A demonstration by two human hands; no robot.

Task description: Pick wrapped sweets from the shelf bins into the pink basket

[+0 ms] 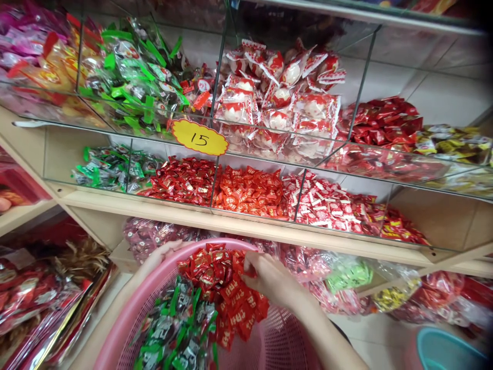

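A pink plastic basket with perforated sides is tilted below the shelves. My left hand grips its far-left rim, with part of the fingers hidden behind the edge. My right hand reaches inside from the right, fingers curled against red wrapped candies; what lies within the fingers is partly hidden. Darker red shiny candies lie beside them at the far side of the basket. Candies in clear and green wrappers fill the near left part.
A shelf board runs just beyond the basket, carrying glass bins of orange-red candies and others. Above hangs a yellow price tag marked 15. Bagged sweets lie underneath. A blue-lined tub stands at lower right.
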